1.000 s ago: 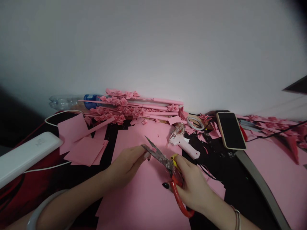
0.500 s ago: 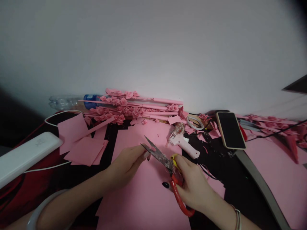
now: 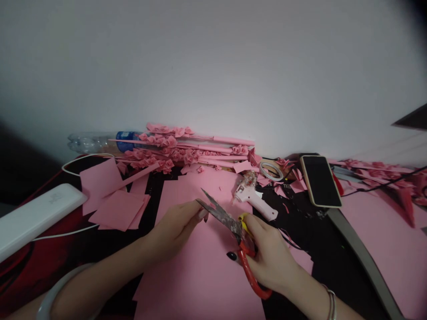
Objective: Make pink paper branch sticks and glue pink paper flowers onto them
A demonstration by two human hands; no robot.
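My right hand grips a pair of scissors with red and yellow handles, its blades parted and pointing up and left. My left hand is closed in a pinch close to the blade tips. A small bit of pink paper shows at its fingertips, between the blades; most of it is hidden. Beneath both hands lie large pink paper sheets. Just beyond the scissors rests a pale pink glue gun, its nozzle end stained.
Pink paper flowers on stems lie along the wall, beside a plastic bottle. Cut pink squares and a white power strip-like bar are at left. Rightward are a tape roll, a phone and more pink sheets.
The scissors and my right hand have shifted very slightly. Both hands keep nearly the same pose, and the blades remain parted.
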